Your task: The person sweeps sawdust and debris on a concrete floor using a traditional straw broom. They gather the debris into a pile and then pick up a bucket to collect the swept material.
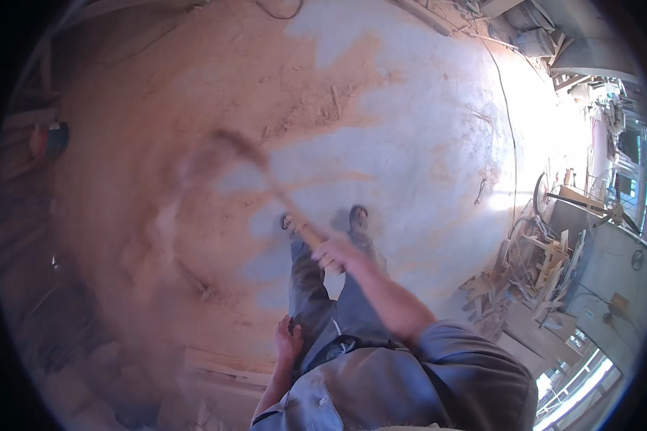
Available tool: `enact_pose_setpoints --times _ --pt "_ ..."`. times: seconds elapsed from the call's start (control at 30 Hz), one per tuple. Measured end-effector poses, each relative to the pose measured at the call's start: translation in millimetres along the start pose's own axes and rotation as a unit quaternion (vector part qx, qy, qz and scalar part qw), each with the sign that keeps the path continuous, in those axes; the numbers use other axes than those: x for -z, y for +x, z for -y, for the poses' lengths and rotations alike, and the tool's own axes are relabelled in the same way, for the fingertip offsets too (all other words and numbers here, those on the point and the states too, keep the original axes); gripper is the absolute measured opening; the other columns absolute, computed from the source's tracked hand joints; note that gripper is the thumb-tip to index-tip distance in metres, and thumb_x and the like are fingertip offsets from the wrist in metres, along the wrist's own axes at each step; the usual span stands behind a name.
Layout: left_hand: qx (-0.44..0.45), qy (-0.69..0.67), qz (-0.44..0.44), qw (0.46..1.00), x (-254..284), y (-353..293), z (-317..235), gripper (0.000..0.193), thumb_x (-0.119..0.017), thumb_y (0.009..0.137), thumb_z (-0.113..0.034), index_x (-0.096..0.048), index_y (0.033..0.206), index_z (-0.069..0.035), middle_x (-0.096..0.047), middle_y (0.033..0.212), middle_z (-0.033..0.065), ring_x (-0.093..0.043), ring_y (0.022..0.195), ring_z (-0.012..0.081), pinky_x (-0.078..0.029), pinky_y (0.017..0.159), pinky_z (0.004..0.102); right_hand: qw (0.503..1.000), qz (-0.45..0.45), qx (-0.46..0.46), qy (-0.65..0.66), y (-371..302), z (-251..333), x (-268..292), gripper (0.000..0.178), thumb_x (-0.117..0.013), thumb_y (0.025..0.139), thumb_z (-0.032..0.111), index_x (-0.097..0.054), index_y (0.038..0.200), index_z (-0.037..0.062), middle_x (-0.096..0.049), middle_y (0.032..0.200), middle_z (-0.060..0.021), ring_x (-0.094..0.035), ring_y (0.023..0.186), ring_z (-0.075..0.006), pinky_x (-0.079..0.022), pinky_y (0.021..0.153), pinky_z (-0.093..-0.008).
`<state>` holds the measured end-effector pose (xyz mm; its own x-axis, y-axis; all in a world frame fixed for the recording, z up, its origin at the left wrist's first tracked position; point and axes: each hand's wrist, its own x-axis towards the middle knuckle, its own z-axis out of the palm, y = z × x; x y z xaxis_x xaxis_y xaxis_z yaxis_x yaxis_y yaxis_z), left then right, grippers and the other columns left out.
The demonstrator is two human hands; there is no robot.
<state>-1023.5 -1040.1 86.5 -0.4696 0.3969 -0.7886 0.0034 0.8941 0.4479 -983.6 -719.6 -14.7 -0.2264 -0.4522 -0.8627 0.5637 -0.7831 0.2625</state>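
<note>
One handle point(308, 233) is clamped in the right hand point(333, 256); left hand point(289, 339) apart — grip unclear. Sweeping seems underway; next stroke needs steering through dust point(310, 109) ahead.

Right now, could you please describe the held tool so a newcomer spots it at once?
On the dusty floor, find the two feet; just below them in the picture is the right hand. The tool slants up and left from it, with a pale handle and dark, blurred head; unlike the debris, it is gripped.
</note>
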Motion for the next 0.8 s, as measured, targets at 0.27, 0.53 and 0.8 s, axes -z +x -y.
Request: enact_pose_setpoints --times 0.27,0.53,0.8 --pt "0.0 0.022 -0.042 0.999 -23 22 -42 0.043 -0.062 0.085 -0.018 -0.057 0.123 0.003 -0.058 0.121 0.0234 -0.054 0.112 0.04 -0.044 0.097 0.0458 0.896 -0.243 0.344 0.141 -64 168 212 0.011 -0.063 0.074 0.016 -0.053 0.078 0.0128 -0.051 0.058 -0.0021 -0.051 0.044 -0.0154 -0.042 0.04 -0.0297" --pt "0.071 0.023 0.039 0.996 -57 29 -143 0.044 -0.062 0.087 -0.019 -0.058 0.125 0.002 -0.063 0.119 0.024 -0.059 0.111 0.0389 -0.046 0.097 0.0457 0.937 -0.105 0.216 -0.255 -1 124 10 0.083 -0.066 0.067 0.0 -0.046 0.145 0.0222 -0.061 0.07 -0.0088 -0.055 0.048 -0.0146 -0.046 0.044 -0.0319" --pt "0.066 -0.046 0.024 0.997 -62 63 -233 0.045 -0.061 0.089 -0.02 -0.057 0.127 0.002 -0.064 0.121 0.023 -0.065 0.108 0.0341 -0.05 0.094 0.0389 0.968 -0.139 0.201 -0.063 -123 193 135 0.026 -0.065 0.075 0.005 -0.064 0.101 0.0077 -0.051 0.057 -0.0017 -0.053 0.044 -0.0133 -0.041 0.037 -0.0302"
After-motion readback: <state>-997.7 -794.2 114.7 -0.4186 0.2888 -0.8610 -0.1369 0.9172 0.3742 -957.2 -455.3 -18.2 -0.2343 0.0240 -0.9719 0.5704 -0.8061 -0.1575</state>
